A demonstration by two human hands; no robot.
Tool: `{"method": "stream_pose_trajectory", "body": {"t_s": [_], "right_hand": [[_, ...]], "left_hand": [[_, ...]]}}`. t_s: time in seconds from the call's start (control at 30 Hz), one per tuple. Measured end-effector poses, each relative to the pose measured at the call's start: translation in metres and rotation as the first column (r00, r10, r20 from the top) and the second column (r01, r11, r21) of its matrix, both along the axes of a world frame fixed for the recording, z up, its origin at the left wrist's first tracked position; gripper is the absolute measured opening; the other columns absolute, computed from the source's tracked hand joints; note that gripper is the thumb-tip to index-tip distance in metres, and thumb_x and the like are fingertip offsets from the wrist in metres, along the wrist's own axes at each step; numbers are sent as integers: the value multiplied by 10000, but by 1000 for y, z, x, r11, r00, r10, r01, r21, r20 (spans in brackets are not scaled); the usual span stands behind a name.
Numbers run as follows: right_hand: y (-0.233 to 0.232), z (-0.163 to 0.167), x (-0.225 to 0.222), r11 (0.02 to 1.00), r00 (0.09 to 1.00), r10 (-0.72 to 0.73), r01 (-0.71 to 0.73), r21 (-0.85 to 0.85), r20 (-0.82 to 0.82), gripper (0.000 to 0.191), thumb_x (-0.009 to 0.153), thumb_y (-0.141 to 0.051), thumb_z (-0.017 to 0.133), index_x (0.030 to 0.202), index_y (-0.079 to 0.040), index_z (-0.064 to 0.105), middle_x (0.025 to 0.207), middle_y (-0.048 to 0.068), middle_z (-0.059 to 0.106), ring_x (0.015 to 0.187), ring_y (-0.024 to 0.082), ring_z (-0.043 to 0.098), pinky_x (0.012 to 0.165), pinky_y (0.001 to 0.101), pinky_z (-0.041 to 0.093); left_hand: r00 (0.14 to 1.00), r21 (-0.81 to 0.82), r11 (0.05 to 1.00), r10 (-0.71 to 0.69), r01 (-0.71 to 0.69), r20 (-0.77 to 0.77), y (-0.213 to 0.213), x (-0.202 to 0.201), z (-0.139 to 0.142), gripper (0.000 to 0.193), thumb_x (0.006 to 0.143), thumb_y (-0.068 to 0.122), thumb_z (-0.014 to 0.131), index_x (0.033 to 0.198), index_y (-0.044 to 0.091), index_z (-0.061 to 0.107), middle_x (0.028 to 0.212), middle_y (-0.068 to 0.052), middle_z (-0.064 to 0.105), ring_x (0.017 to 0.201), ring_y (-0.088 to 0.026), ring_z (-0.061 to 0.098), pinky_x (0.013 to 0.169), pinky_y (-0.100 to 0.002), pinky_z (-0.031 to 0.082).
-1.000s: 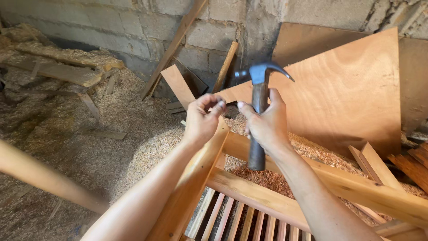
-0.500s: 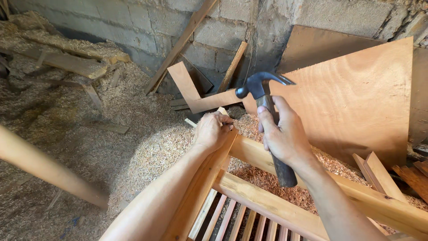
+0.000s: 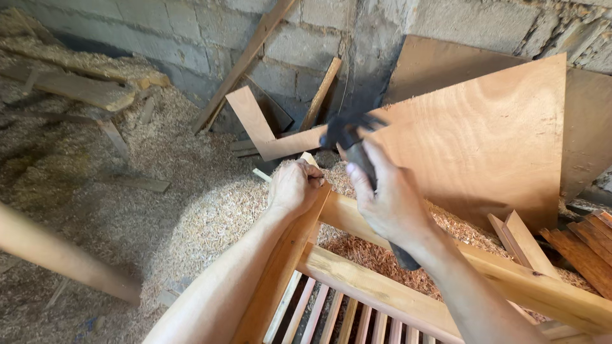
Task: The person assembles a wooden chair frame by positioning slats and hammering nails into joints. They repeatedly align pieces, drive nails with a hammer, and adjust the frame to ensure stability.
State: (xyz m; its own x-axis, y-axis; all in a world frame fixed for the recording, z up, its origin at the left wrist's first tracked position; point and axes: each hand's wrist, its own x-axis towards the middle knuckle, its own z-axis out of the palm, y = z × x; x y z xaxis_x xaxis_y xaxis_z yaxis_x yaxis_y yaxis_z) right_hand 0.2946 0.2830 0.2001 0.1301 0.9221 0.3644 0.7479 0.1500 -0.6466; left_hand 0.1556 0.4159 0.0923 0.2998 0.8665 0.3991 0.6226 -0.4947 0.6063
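My right hand (image 3: 387, 200) grips the dark handle of a claw hammer (image 3: 349, 135), whose head is blurred and raised just above and to the right of my left hand. My left hand (image 3: 294, 186) rests with closed fingers on the top corner of a wooden frame (image 3: 357, 285), pinching something too small to make out. The frame has thick pale rails meeting at that corner and thin slats (image 3: 331, 318) below.
A large plywood sheet (image 3: 491, 137) leans on the block wall (image 3: 191, 38) behind the frame. Sawdust (image 3: 191, 210) covers the ground. Planks (image 3: 252, 60) and offcuts lean against the wall. Reddish boards (image 3: 583, 245) lie at right. A blurred wooden bar (image 3: 57, 255) crosses lower left.
The hammer has swung down and left toward the frame corner, its head now blurred. My left hand has dropped from beside the hammer onto the corner and stays there.
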Motion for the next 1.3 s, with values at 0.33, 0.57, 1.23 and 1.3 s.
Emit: {"method": "stream_pose_trajectory", "body": {"t_s": [0.33,0.57,1.23,1.3], "right_hand": [[4,5,-3,992,998,-53,48,-118,-35,419,981,-243,519,1396,-191,495,730,130,722,554,242,713,532,413,576],[29,-10,13,998,998,58,-58,1,7,307,997,-233,549,1267,-87,553,793,182,721,671,284,731,643,453,556],[195,69,-64,761,659,572,-203,-616,490,205,933,-183,592,1051,-71,716,706,138,684,526,232,632,470,395,494],[198,69,-76,707,590,621,-138,-694,516,205,937,-185,591,1061,-73,709,713,140,686,531,233,631,471,396,493]], "left_hand": [[977,-154,978,165,-143,138,0,-6,9,201,842,221,681,977,118,788,937,-136,770,847,-296,755,815,-421,587],[874,-320,813,451,-486,-182,2,-6,21,526,867,417,664,1177,-5,705,1095,-249,745,1038,-372,722,913,-459,564],[802,-245,864,255,-440,-541,-66,7,58,803,619,331,778,1218,-138,521,1191,-175,577,1203,-302,420,1016,-392,334],[820,-226,871,280,-436,-500,-67,6,54,789,633,362,770,1186,-148,530,1165,-184,583,1188,-311,423,1004,-405,338]]}}
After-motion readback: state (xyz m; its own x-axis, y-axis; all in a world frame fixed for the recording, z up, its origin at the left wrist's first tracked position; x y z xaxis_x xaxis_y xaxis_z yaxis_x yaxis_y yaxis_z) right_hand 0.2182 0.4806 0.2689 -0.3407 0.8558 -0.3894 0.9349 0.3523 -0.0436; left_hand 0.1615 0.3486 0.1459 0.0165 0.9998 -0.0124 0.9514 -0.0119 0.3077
